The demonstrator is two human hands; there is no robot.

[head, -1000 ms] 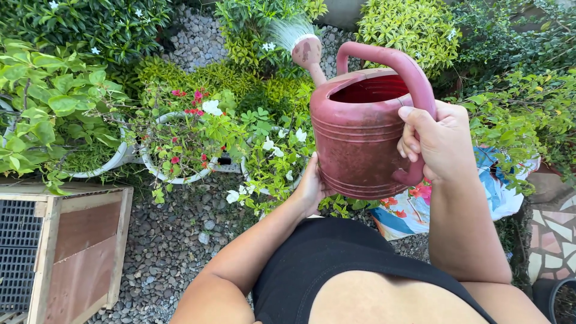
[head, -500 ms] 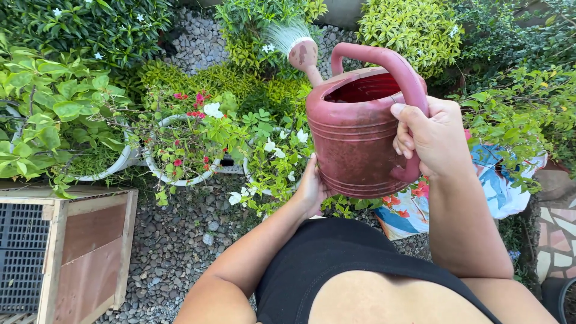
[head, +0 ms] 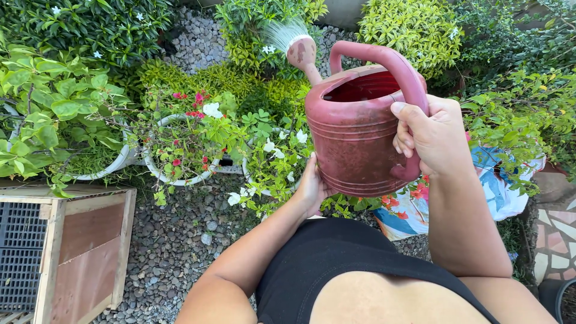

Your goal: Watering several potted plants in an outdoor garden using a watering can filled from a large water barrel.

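2 hands carry the red watering can (head: 354, 135) tipped over the white-flowered pot plant (head: 273, 159), right hand (head: 435, 138) clamped on the handle, left hand (head: 312, 189) cupping the base, and a slipping left palm could dump water, flattening blooms.

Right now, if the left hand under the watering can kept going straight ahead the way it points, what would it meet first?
Probably the white-flowered plant just beyond the left hand; depth is uncertain, and the hand already touches the red watering can.
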